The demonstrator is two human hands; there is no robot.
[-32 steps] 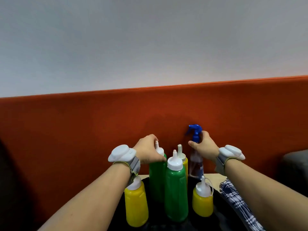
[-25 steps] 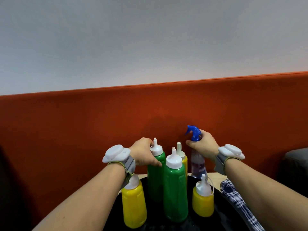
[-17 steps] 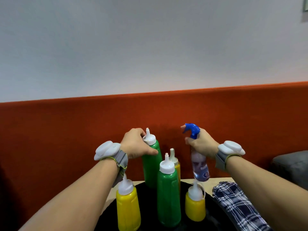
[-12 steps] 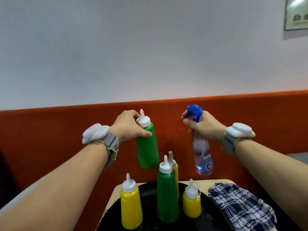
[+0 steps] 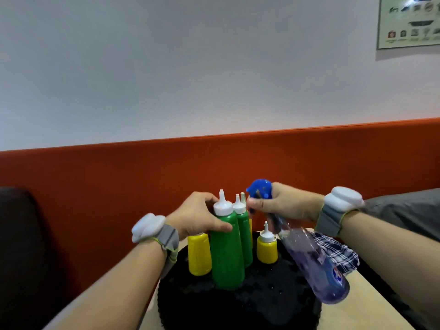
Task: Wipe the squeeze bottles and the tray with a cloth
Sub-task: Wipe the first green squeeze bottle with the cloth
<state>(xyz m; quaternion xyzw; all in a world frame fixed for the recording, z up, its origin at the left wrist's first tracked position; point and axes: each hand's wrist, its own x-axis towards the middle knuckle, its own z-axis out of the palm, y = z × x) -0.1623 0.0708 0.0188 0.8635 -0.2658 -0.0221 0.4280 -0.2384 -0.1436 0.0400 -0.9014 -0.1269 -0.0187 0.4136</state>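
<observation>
My left hand (image 5: 195, 219) grips a tall green squeeze bottle (image 5: 227, 253) near its white cap, held in front of the round black tray (image 5: 238, 306). My right hand (image 5: 283, 207) holds a clear spray bottle (image 5: 316, 267) by its blue trigger head, the body tilted down to the right and the nozzle close to the green bottle's cap. On the tray stand a second green bottle (image 5: 245, 236), a yellow bottle (image 5: 198, 254) at the left and a small yellow bottle (image 5: 266, 248) at the right. A blue checked cloth (image 5: 338, 252) lies right of the tray.
The tray rests on a small light wooden table (image 5: 371, 310). An orange padded seat back (image 5: 119, 186) runs behind it. A grey cushion (image 5: 404, 215) is at the right, a dark seat (image 5: 21, 258) at the left. A poster (image 5: 409, 22) hangs top right.
Both hands lifted their bottles off the tray, then brought them nearer to me. The spray bottle has tilted, its nozzle now close to the green bottle's cap.
</observation>
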